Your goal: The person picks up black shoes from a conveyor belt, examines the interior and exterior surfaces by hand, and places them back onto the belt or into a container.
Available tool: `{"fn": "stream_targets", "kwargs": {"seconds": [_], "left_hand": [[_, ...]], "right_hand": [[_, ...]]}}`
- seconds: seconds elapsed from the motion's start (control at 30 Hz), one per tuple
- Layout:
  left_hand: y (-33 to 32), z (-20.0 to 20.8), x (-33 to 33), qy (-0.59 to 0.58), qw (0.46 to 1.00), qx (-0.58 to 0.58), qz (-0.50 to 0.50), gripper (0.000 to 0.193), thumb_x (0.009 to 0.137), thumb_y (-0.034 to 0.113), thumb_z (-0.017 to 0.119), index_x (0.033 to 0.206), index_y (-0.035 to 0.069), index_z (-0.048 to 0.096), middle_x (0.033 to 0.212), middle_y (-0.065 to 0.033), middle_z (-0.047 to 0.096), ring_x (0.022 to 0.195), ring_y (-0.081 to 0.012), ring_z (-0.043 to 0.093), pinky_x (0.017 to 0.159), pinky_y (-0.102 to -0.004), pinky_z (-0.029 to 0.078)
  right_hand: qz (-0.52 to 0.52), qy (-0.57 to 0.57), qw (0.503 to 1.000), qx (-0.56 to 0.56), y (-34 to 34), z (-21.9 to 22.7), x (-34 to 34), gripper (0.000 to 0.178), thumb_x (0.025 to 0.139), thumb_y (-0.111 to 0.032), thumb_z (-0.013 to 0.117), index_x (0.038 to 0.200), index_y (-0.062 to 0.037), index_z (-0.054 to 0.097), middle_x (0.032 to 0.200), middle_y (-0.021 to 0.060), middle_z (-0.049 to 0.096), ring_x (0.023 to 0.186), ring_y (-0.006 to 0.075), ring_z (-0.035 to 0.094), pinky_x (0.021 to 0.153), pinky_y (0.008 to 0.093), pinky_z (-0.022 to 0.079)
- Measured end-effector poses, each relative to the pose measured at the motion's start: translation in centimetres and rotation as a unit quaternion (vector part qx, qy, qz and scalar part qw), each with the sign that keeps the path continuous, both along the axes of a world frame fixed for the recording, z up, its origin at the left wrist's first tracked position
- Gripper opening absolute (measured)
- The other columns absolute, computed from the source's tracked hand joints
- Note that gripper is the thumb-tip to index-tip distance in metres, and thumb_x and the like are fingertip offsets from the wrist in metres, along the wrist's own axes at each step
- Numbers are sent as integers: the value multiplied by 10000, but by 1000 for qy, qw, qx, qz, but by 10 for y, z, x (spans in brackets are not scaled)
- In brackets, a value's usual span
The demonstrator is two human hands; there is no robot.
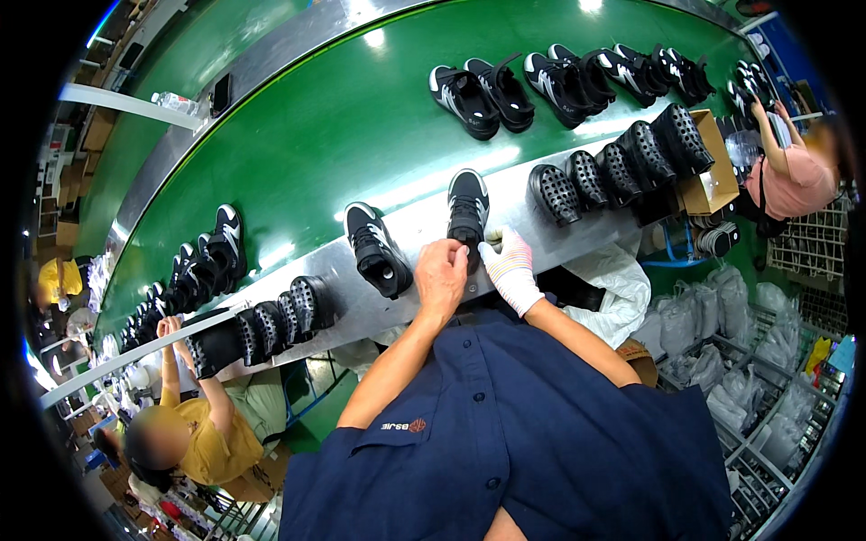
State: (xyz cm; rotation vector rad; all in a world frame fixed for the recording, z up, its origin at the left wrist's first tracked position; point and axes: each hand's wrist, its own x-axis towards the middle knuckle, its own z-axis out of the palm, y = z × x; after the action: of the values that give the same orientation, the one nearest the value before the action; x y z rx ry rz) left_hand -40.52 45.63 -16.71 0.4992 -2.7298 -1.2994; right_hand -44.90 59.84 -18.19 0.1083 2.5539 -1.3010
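A black sneaker with a white-grey toe (467, 206) lies in front of me on the metal ledge, its toe pointing away and its heel toward me. My left hand (441, 276), bare, is closed at the left of its heel, fingertips pinching near the collar. On the other side, my right hand (511, 268), in a white glove with coloured stripes, curls its fingers against the heel. What lies between the fingertips is partly hidden. A matching sneaker (372, 245) rests just to the left, apart from both hands.
Black perforated shoe-shaped pieces (617, 173) stand in a row at right, others (289, 311) at left. Several sneakers (559, 86) sit on the green belt (334, 135). A cardboard box (713, 167) and bagged goods on racks (713, 316) are right. Co-workers in yellow (212, 437) and pink (794, 180) flank me.
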Motion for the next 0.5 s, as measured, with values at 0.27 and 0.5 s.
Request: {"fn": "stream_targets", "kwargs": {"seconds": [0.27, 0.5], "left_hand": [[-11, -25, -9, -77, 997, -28, 3, 256, 899, 131, 722, 1046, 29, 540, 804, -204, 659, 806, -425, 667, 727, -520, 507], [-17, -28, -4, -64, 997, 27, 45, 208, 919, 126, 722, 997, 14, 566, 765, -204, 676, 707, -397, 682, 668, -478, 529]], "right_hand": [[199, 235, 938, 162, -14, 9, -18, 234, 806, -179, 765, 991, -84, 658, 982, 150, 649, 913, 356, 650, 792, 463, 534], [184, 246, 943, 127, -9, -7, -10, 171, 797, -96, 729, 960, -86, 676, 926, 140, 647, 888, 367, 645, 773, 472, 536]]}}
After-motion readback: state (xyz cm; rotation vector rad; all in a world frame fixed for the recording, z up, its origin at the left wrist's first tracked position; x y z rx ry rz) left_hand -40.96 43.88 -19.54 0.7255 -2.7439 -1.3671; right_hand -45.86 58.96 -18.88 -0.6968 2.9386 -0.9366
